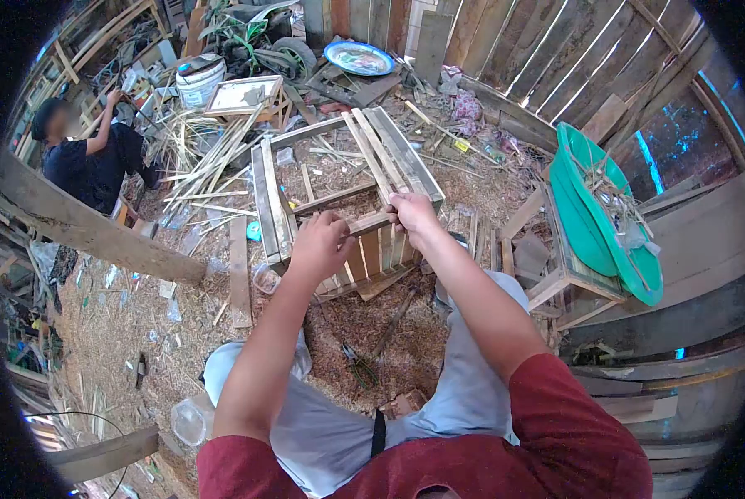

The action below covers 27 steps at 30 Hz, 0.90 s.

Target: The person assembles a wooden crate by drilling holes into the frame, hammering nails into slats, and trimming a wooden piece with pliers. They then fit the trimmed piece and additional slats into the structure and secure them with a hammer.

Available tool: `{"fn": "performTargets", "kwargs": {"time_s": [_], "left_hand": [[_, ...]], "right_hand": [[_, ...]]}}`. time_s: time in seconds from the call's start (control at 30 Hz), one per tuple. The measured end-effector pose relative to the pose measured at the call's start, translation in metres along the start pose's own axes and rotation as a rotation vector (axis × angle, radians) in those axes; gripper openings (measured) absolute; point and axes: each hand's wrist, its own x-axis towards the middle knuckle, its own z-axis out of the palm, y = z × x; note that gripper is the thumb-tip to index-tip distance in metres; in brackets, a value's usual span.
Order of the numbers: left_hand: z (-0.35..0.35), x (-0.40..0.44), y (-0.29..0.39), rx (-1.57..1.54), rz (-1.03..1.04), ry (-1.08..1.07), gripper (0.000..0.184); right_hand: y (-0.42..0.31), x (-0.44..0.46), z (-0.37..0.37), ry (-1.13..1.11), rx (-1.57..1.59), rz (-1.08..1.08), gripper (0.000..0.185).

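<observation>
A slatted wooden crate (422,179) stands in front of my knees, with a few boards across its top and gaps between them. A short wooden slat (369,223) lies at its near edge. The left end of the slat is under the curled fingers of my left hand (322,243). My right hand (412,214) grips the other end, beside the top boards. Pliers with dark handles (359,368) rest on the shavings between my legs. Near them lies a long stick-like tool (396,320), its kind unclear.
A green plastic tub (584,208) leans on a wooden stand at right. Thin wood strips (222,158) are heaped at left, near a seated person (85,158). A wooden post (98,220) slants across the left. A white bucket (201,83) and motorbike (260,41) stand behind.
</observation>
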Motion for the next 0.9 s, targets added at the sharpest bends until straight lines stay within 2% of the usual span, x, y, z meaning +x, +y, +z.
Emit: {"fn": "performTargets", "kwargs": {"time_s": [0.1,0.2,0.4,0.5,0.63,0.67,0.73,0.83,0.9], "left_hand": [[0.003,0.001,-0.004,-0.027,-0.005,-0.053,0.027],[0.008,0.003,-0.008,-0.035,-0.014,-0.043,0.028],[0.014,0.008,-0.010,-0.032,0.005,-0.038,0.031],[0.018,0.012,-0.009,-0.023,0.013,-0.037,0.032],[0.023,0.021,-0.002,-0.022,-0.008,-0.054,0.039],[0.028,0.023,-0.001,-0.047,0.002,-0.031,0.041],[0.033,0.029,0.001,-0.085,0.011,-0.025,0.050],[0.039,0.040,0.012,-0.172,-0.003,0.016,0.052],[0.041,0.049,0.020,-0.215,-0.052,-0.035,0.063]], "right_hand": [[0.013,0.003,-0.007,0.026,-0.041,0.022,0.029],[0.012,-0.012,-0.017,-0.001,-0.101,-0.009,0.024],[0.003,-0.033,-0.018,0.037,-0.064,-0.102,0.027],[-0.011,-0.041,-0.027,-0.035,-0.332,-0.105,0.028],[-0.026,-0.041,-0.041,0.234,-0.645,-0.383,0.030],[-0.037,-0.044,-0.045,0.241,-0.662,-0.342,0.029],[-0.053,-0.044,-0.056,0.285,-0.669,-0.395,0.028],[-0.060,-0.017,-0.080,0.277,-0.591,-0.429,0.027],[-0.062,-0.011,-0.088,0.278,-0.563,-0.424,0.027]]}}
